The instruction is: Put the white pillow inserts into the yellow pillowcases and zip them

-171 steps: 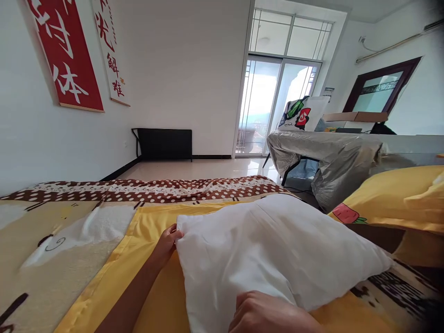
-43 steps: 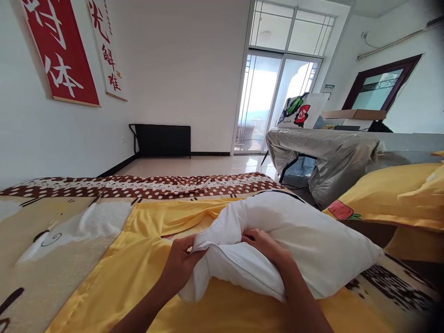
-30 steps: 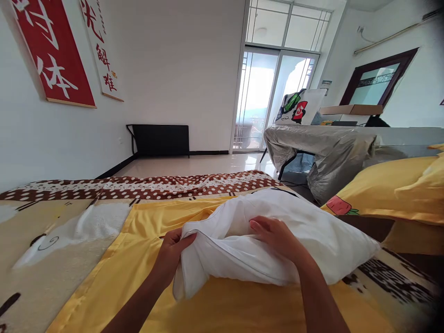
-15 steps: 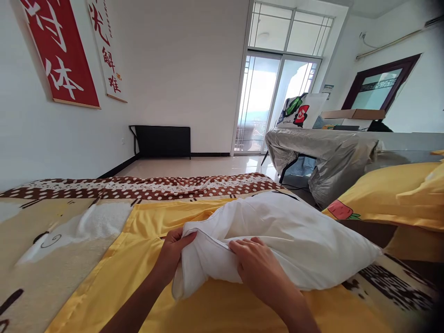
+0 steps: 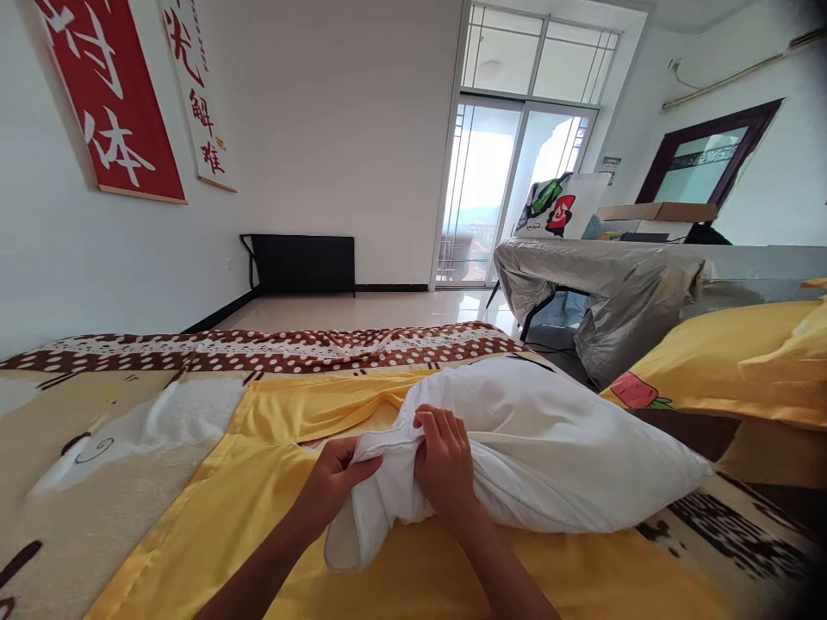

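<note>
Right hand point(image 5: 445, 474) shifted leftward and up along the white pillow point(image 5: 549, 448), now just beside the left hand point(image 5: 332, 489) — fingers curled over bunched fabric, left thumb and fingers pinched tight on its edge, pillow lying on yellow cloth point(image 5: 223, 504), dotted blanket point(image 5: 310, 351) beyond.

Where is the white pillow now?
In the head view, the white pillow lies right of centre on the yellow cloth, its left end held by the left hand and right hand.
</note>
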Demonstrator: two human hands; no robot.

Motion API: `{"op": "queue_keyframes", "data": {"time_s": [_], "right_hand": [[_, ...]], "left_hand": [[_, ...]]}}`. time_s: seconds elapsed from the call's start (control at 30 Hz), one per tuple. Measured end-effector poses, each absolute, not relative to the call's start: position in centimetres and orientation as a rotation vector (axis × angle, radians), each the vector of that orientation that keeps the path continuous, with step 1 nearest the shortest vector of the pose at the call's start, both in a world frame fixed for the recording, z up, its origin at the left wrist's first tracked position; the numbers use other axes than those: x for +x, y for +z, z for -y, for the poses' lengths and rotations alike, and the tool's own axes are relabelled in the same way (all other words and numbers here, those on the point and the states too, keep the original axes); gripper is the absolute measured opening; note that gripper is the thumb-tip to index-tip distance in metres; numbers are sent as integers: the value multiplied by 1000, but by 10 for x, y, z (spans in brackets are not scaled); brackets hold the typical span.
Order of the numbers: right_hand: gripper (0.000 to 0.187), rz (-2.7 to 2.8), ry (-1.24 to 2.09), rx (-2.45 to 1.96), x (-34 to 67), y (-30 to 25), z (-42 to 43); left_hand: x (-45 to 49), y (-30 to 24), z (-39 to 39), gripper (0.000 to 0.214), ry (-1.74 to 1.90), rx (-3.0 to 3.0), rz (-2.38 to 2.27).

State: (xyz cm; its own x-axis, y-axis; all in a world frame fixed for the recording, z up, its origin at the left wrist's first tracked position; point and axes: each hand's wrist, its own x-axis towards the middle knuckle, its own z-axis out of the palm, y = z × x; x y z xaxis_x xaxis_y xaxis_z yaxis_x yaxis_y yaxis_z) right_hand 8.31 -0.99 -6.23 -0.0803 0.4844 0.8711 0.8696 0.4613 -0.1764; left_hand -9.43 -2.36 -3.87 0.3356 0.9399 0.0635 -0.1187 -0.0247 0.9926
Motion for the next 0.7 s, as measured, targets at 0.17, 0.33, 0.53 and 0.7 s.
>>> {"op": "queue_keyframes", "data": {"time_s": [0.17,0.33,0.53,0.7], "right_hand": [[51,2034,-167,-926,86,-50,21],[24,2102,-37,-962,83,-51,19],[19,1781,-33,-1035,95,-67,2],[28,1320,-77,-1215,121,-59,-4]], "left_hand": [[-96,-39,24,37,1043,1291,-868],[-95,-37,27,34,1069,1550,-909],[-108,-14,36,35,1173,1940,-1118],[-121,-22,18,30,1124,2030,-1284]]}}
